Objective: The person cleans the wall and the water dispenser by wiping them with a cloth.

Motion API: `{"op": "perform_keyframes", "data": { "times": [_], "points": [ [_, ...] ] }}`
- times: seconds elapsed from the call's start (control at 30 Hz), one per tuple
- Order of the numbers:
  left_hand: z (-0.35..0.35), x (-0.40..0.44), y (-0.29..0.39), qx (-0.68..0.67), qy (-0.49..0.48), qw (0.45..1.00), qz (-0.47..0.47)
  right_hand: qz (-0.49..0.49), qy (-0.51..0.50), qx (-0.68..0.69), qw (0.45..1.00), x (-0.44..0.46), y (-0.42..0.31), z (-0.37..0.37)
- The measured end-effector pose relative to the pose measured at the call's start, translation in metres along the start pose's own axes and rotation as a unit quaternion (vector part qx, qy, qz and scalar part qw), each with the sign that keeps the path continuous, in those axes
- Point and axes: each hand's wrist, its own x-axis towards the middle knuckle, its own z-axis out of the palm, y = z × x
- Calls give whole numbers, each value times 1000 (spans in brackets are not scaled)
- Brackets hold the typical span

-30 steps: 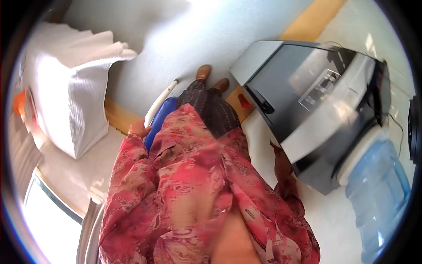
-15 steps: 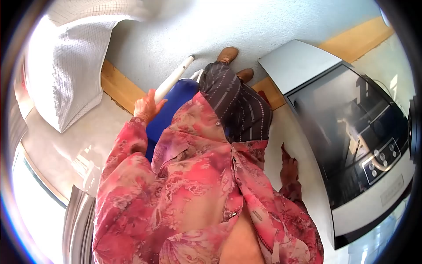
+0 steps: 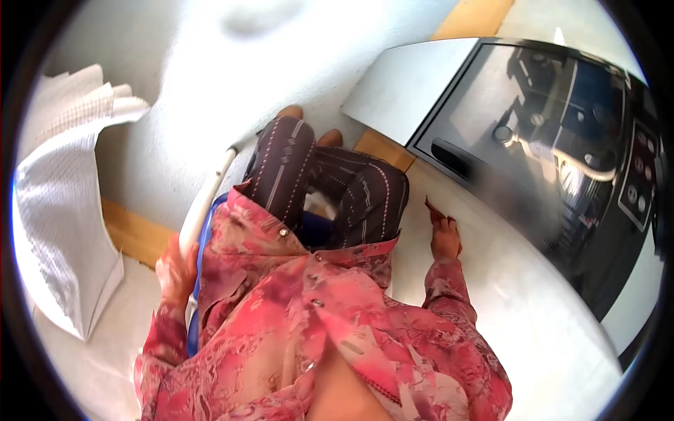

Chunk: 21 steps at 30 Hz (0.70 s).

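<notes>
My left hand is closed around a white tubular armrest at the left of a blue chair. The bar's far end points away from me, toward the floor. Part of the blue seat shows between my bent legs; my body hides most of it. My right hand is on the other side, with its fingers curled around a small, dark red, pointed thing. What that thing is, I cannot make out.
To the right stands an appliance with a glossy black front, a grey side and round buttons. White checked fabric hangs at the left. A wooden strip runs along the pale floor's edge, and brown shoes show beyond my knees.
My knees are more bent and nearer to me, and the view has turned. My left hand stays on the armrest. My right hand has moved forward, and the dark red thing shows more clearly.
</notes>
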Motion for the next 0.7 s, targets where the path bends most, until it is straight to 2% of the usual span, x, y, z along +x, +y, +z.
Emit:
{"op": "perform_keyframes", "data": {
  "times": [0.1,0.17,0.2,0.23,0.3,0.33,0.4,0.43,0.47,0.5,0.53,0.6,0.63,0.67,0.7],
  "points": [
    [3,6,-9,12,49,997,64,8,114,8,993,24,-20,35],
    [-1,6,-3,-5,22,999,36,47,130,20,990,30,-25,47],
    [3,11,0,-4,33,998,52,73,142,32,987,40,-24,52],
    [1,14,1,-3,33,998,51,86,148,33,985,50,-23,47],
    [0,22,-3,14,22,999,47,97,244,139,955,60,-22,31],
    [2,26,-9,15,34,997,70,118,257,137,949,63,-20,25],
    [3,26,-14,24,13,998,59,177,361,379,834,67,-9,14],
    [7,28,-22,20,17,997,75,198,382,378,820,77,-4,12],
    [10,31,-29,19,23,996,90,292,421,604,610,94,3,13],
    [5,32,-19,10,-3,998,61,340,422,771,334,105,7,11],
    [0,31,-12,2,-28,999,32,341,444,769,308,94,12,-18],
    [16,42,-38,64,27,987,148,87,303,948,50,57,18,-91],
    [6,40,-19,29,-4,997,77,124,346,928,-57,73,24,-104],
    [1,35,0,-10,-35,999,4,142,429,891,-53,77,20,-112],
    [3,39,-5,27,-25,998,56,163,505,846,-49,60,10,-166]
  ]
}}
